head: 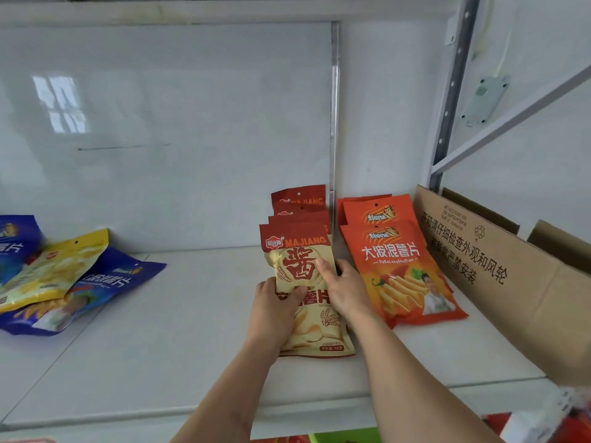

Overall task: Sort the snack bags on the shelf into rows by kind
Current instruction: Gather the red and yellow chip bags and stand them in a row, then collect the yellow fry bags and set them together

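Both hands on the front MAJIANG bag (pixel 303 282), mid-shelf.

The bag lies flat, long axis near to far, its red header reading "MAJIANG" at the far end, atop a row of like bags (pixel 299 203) running to the back wall. The left hand (pixel 276 310) grips its left edge, thumb curled over the face; the right hand (pixel 340 290) lies on its right edge, fingers fairly straight. Just right, an orange row (pixel 399 266) reads "DaBoLangShuPian". A printed cardboard box (pixel 511 282) stands farther right. Far left on the shelf (pixel 160 346), blue bags (pixel 105 282) and a yellow bag (pixel 57 270) lie jumbled.
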Demonstrator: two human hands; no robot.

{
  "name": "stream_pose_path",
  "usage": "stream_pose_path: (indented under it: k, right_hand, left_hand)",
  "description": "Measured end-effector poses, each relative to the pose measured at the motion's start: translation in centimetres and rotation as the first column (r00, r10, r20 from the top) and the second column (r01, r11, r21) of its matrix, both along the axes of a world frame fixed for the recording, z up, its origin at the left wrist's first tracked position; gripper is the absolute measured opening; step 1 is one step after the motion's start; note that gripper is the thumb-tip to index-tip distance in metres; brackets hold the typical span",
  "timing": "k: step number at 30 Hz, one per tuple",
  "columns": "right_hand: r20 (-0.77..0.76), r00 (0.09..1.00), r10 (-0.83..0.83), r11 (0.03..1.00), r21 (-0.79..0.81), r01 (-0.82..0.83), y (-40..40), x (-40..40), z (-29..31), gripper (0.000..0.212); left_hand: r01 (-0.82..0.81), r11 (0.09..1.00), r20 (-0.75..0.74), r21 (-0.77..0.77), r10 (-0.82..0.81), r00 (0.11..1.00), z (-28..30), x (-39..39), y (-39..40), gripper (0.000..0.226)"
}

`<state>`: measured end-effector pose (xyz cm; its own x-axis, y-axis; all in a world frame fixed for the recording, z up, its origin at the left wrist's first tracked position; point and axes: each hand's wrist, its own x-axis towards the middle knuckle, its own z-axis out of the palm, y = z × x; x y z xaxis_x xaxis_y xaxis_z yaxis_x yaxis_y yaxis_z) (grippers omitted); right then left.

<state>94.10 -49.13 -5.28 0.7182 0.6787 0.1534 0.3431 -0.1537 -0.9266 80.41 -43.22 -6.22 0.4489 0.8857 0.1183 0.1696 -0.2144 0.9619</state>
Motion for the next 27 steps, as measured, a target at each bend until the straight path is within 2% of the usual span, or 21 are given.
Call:
stream_pose_path:
  k: [7,13,17,20,23,27]
  right_hand:
    - [0.041,0.998,-0.052,0.998,-0.023,0.053,1.5,1.2,-0.5,0.064]
    - [0.064,0.996,-0.061,0.998,-0.029,0.063,1.7,1.1,-0.2,0.052]
    - [0.121,0.989,-0.08,0.995,-0.051,0.086,1.7,0.7,-0.1,0.049]
    - [0.209,0.97,-0.127,0.99,-0.035,0.138,1.5,0.1,0.4,0.057]
    - [0.403,0.898,-0.176,0.975,-0.058,0.217,1.0,-1.3,1.2,0.062]
    - [0.719,0.678,-0.15,0.958,-0.062,0.278,1.3,-4.6,1.9,0.049]
  left_hand:
    - [-0.012,0.999,-0.047,0.044,0.014,0.999,0.2,1.4,1.4,0.024]
    - [-0.024,0.999,-0.051,0.039,0.026,0.998,0.4,1.5,1.6,0.024]
    - [-0.03,1.0,-0.026,0.005,0.03,0.999,0.8,0.5,1.6,0.046]
    - [-0.061,0.997,-0.062,0.039,0.064,0.996,1.0,-0.8,1.7,0.059]
    - [-0.094,0.989,-0.094,0.118,0.105,0.99,1.2,-2.5,2.2,0.057]
    - [-0.102,0.89,-0.306,0.445,0.258,0.916,1.5,-6.5,3.4,0.042]
